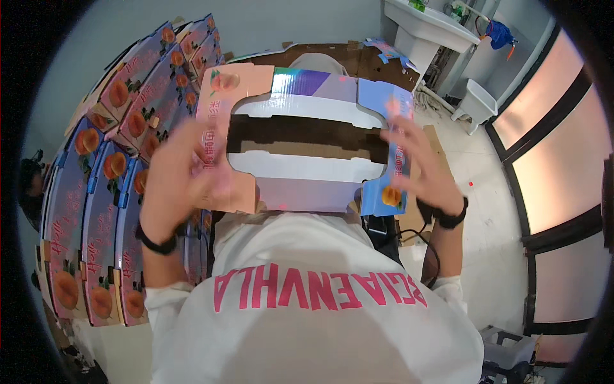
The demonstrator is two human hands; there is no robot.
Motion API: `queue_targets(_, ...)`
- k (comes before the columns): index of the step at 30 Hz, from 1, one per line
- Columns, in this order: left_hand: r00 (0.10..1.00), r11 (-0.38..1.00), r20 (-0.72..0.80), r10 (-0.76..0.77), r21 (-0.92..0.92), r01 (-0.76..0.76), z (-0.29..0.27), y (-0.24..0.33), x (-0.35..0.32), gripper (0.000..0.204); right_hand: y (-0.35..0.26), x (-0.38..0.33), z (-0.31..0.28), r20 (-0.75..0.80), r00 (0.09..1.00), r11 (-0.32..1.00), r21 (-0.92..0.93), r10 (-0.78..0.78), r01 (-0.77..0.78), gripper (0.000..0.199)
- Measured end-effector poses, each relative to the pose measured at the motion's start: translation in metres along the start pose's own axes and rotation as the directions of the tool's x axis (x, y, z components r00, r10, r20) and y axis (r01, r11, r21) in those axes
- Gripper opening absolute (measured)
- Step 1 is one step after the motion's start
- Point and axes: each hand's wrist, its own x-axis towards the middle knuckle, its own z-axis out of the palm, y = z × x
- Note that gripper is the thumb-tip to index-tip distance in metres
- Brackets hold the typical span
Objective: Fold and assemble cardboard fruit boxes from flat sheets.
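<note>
In front of my body is a cardboard fruit box [313, 200], printed in lilac, peach and blue with fruit pictures. Its top has a wide opening showing a brown interior, framed by white inner strips and shaped end panels. My left hand [171, 176], smeared by motion, is at the peach-coloured left end panel [240, 193]. Whether its fingers grip the panel is not clear. Over the blue right end panel [377, 192] is my right hand [422, 163], its blurred fingers spread apart. Both wrists wear dark bands.
Stacked printed fruit boxes [102, 211] rise close on my left. Brown cardboard [256, 54] lies beyond the box. A white sink [432, 25] and a small white stool [476, 105] stand at the far right. A black cable [425, 240] hangs by my right forearm.
</note>
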Motion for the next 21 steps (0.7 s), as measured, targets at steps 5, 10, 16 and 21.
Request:
queue_targets(5, 0.98, 0.968, 0.024, -0.196, 0.164, 0.189, -0.009, -0.042, 0.08, 0.09, 0.032, 0.059, -0.015, -0.232, 0.966, 0.982, -0.125, 0.111, -0.143, 0.089)
queue_targets(10, 0.921, 0.891, 0.111, 0.374, 0.233, -0.39, 0.009, -0.048, 0.131, 0.105, 0.037, 0.094, 0.008, -0.192, 0.96, 0.934, -0.255, 0.205, -0.25, 0.073)
queue_targets(16, 0.943, 0.973, 0.247, 0.222, 0.003, -0.23, 0.023, -0.037, 0.149, 0.072, 0.036, 0.091, 0.01, -0.304, 0.914, 0.961, 0.025, 0.27, -0.275, 0.058)
queue_targets(21, 0.965, 0.903, 0.079, 0.249, -0.38, -0.202, 0.011, -0.053, 0.133, 0.074, 0.037, 0.076, -0.005, -0.363, 0.88, 0.951, 0.173, 0.305, -0.258, 0.06)
